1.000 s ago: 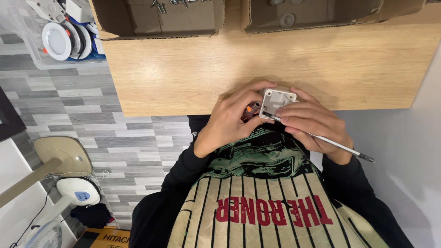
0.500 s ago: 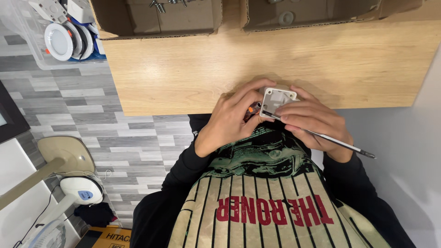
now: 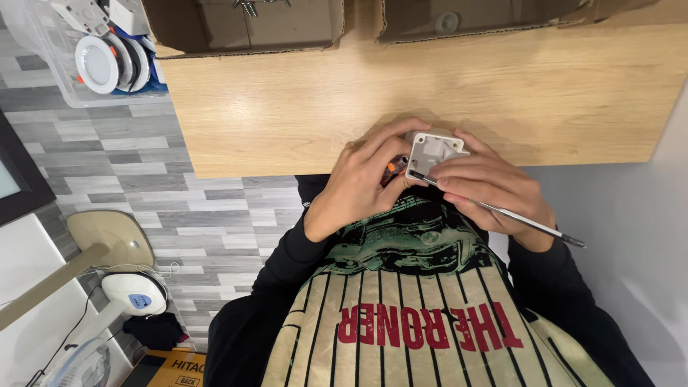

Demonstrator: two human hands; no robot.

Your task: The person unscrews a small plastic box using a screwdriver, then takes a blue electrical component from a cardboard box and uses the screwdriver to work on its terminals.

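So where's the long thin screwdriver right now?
In the head view, the screwdriver lies across the right hand, its shaft sticking out toward the right. Its handle end sits by the small white plastic box, held by both hands at the wooden table's near edge.

A small white square plastic fitting (image 3: 434,152), with rounded corners and a recessed face turned upward, sits just over the near edge of the wooden table (image 3: 301,115). A thin metal screwdriver (image 3: 502,210) with an orange handle lies slantwise across the fitting's lower edge, its shaft running off the table edge.
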